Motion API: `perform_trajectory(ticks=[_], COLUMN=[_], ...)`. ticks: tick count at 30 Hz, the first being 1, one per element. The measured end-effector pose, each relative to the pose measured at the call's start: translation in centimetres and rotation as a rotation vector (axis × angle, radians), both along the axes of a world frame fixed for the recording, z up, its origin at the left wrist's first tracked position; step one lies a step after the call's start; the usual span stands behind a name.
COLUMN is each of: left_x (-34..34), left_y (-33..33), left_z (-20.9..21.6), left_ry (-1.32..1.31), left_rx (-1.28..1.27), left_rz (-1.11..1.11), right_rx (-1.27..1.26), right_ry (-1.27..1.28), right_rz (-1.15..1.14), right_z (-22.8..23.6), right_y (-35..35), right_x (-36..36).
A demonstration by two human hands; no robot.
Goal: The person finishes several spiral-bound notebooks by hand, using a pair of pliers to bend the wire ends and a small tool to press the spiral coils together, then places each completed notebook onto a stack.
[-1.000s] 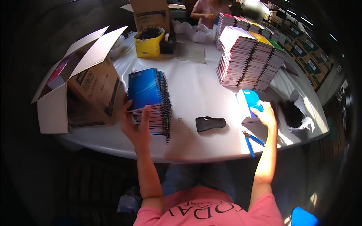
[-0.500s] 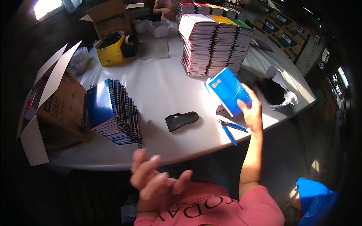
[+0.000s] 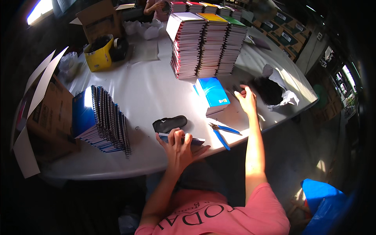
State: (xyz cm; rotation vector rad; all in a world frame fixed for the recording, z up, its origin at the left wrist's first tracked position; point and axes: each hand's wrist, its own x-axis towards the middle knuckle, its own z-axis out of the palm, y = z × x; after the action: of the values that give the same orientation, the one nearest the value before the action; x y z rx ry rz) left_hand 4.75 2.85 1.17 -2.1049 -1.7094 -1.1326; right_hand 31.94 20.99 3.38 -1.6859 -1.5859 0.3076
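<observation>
My left hand [image 3: 179, 145] grips a thin notebook [image 3: 197, 141] standing on its edge near the table's front, fingers over the top. Just behind it lies a black pouch-like case [image 3: 170, 123]. My right hand [image 3: 248, 102] is stretched out to the right, its bent fingers pinching at a black spiral binding coil [image 3: 234, 92], partly hidden by the fingertips. Left of that hand sits a small stack of blue-covered notebooks [image 3: 212, 92]. Blue-handled pliers [image 3: 222, 132] rest between my hands. A dark heap of coils [image 3: 268, 89] lies in white wrapping beyond my right hand.
Tall stacks of notebooks [image 3: 197, 47] stand at the back. On the left, spiral-bound blue notebooks [image 3: 102, 119] are piled beside an open cardboard box [image 3: 55, 117]. A yellow container [image 3: 98, 58] stands farther back. Another person [image 3: 157, 8] is across the table [image 3: 145, 94].
My left hand has come down from empty air onto a notebook at the table's front. My right hand has left the blue notebook it held and moved to the coil; the view has shifted slightly.
</observation>
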Motion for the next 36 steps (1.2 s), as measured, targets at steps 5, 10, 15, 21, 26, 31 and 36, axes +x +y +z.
perform_trajectory(ticks=[5, 10, 15, 21, 26, 31, 36], left_x=[-0.6, -2.2, -2.3, -2.3, -2.2, -2.4, -2.5], left_y=[1.1, 0.7, 0.2, 0.5, 0.6, 0.4, 0.2], left_z=[-0.3, -0.8, -0.1, -0.1, 0.0, -0.2, 0.3], left_ry=[-0.029, -0.083, -0.056, -0.075, -0.045, -0.059, -0.027], left_rx=[0.140, 0.106, 0.089, 0.098, 0.125, 0.074, 0.036], left_rz=[0.126, 0.099, 0.124, 0.111, 0.139, 0.127, 0.137], right_rx=[0.040, 0.238, 0.031, -0.063, 0.029, -0.086, -0.525], right_ry=[-0.663, -0.376, -0.020, 0.114, 0.137, 0.197, 0.283], right_rz=[0.082, 0.131, 0.678, 0.742, 0.785, 0.910, 0.794], right_z=[-4.5, 4.4, 8.3, 3.4, 2.0, 2.6, 4.2], right_y=[3.8, -1.0, -10.0, -13.4, -13.3, -13.6, -13.8], right_x=[1.0, -1.3, -8.0, -10.9, -12.0, -11.5, -11.7])
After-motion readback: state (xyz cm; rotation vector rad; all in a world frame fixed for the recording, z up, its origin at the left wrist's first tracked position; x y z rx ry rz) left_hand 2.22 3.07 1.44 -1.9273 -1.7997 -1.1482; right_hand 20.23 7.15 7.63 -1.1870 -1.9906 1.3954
